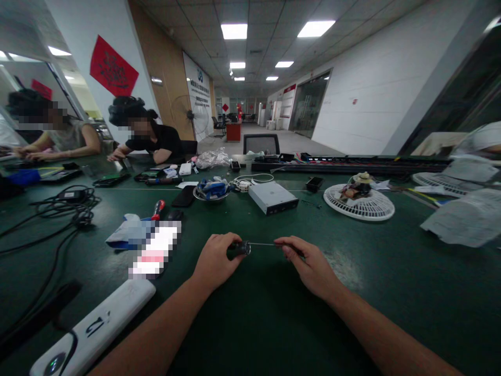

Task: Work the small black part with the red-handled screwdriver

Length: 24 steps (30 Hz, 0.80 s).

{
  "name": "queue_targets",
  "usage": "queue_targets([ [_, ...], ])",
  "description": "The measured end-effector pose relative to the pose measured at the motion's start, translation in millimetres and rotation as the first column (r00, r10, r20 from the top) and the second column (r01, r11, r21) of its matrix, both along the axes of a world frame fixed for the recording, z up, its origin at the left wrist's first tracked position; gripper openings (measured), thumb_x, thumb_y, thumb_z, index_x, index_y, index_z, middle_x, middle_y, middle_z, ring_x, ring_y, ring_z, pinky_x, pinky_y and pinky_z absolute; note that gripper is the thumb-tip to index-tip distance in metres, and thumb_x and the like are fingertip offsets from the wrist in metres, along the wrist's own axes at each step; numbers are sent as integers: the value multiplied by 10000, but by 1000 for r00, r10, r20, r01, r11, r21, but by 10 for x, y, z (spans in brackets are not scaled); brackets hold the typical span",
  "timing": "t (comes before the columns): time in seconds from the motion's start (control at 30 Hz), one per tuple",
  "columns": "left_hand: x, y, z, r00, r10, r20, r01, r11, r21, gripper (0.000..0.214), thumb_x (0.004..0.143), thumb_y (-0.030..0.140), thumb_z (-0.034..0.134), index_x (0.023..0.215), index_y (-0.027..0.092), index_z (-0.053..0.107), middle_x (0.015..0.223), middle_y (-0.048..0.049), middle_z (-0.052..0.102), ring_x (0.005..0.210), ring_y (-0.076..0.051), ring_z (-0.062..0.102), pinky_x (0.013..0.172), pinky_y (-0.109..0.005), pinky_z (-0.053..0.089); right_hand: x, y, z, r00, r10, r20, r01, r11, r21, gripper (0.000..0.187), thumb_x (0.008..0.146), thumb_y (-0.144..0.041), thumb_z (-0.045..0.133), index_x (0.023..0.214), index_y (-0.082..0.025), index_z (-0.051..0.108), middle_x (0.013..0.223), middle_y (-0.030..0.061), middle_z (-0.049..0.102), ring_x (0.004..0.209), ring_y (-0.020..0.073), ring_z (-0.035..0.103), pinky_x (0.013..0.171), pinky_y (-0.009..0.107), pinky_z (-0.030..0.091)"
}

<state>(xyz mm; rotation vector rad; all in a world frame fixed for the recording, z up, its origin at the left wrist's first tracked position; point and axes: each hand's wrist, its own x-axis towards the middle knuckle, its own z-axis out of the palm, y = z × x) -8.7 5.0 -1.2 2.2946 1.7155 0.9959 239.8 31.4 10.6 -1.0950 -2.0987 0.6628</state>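
Observation:
Between the thumb and fingers of my left hand is a small dark cylindrical part, its shiny rimmed end facing right. My right hand is closed around a thin screwdriver, with most of the handle hidden by the fingers. The metal shaft runs level toward the left and its tip meets or overlaps the end of the cylinder; whether it sits inside cannot be made out. Both hands are just above the dark green table.
Beyond my hands lie a grey disc drive, a bowl of blue items and a white fan grille. Leftward are a lit phone, a white power bank-like device, a red-handled tool and black cables. Two people sit far left.

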Motion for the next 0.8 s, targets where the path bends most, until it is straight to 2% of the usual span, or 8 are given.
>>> queue_targets([
  [0.13, 7, -3, -4, 1000, -12, -17, 13, 999, 35, 255, 765, 196, 724, 994, 235, 619, 934, 0, 683, 881, -221, 600, 816, -381, 452, 11, 14, -22, 1000, -14, 12, 13, 1000, 10, 247, 932, -277, 454, 1024, -210, 674, 908, 47, 675, 788, 184, 609, 699, 308, 459],
  [0.23, 10, 1, -5, 999, -38, -13, 38, 999, 34, 261, 760, 193, 731, 991, 231, 617, 943, 1, 687, 887, -217, 601, 817, -375, 452, 4, 1, -20, 999, -5, -46, 3, 999, -40, 270, 935, -301, 442, 1035, -207, 676, 896, 49, 679, 763, 181, 610, 671, 298, 461],
  [0.37, 8, 7, -6, 999, -34, -19, 35, 998, 55, 260, 757, 205, 736, 989, 227, 620, 926, 0, 691, 872, -217, 605, 827, -382, 448, -4, -8, -1, 997, -79, -23, 78, 996, -31, 275, 920, -304, 457, 1036, -201, 684, 928, 60, 690, 742, 185, 607, 657, 302, 457],
  [0.5, 9, 5, -10, 998, -50, -30, 52, 996, 67, 284, 750, 192, 740, 1006, 230, 624, 952, 3, 698, 885, -215, 611, 829, -378, 449, 9, -6, -3, 998, -22, -52, 19, 998, -54, 275, 919, -315, 456, 1005, -201, 691, 886, 54, 691, 762, 190, 614, 661, 295, 459],
  [0.57, 11, 2, -9, 997, -69, -32, 71, 996, 59, 274, 753, 210, 743, 1000, 227, 626, 948, 1, 700, 879, -214, 613, 828, -380, 451, 14, -4, -10, 996, -43, -79, 37, 997, -75, 289, 923, -329, 451, 1030, -200, 687, 893, 54, 694, 740, 185, 610, 637, 290, 455],
  [0.67, 11, 1, -1, 997, -65, -37, 67, 996, 64, 271, 763, 211, 735, 1011, 227, 628, 960, -5, 704, 893, -219, 615, 843, -395, 447, 23, -4, -10, 996, -85, -29, 84, 996, -38, 278, 915, -319, 467, 1023, -196, 692, 901, 56, 697, 715, 183, 602, 633, 299, 446],
  [0.8, 15, 0, 8, 996, -78, -45, 81, 995, 65, 276, 757, 178, 731, 1008, 228, 629, 956, 1, 707, 889, -213, 621, 842, -392, 451, 21, -14, -6, 997, -27, -77, 22, 998, -64, 274, 915, -325, 467, 986, -200, 700, 865, 48, 695, 735, 185, 612, 653, 299, 459],
])
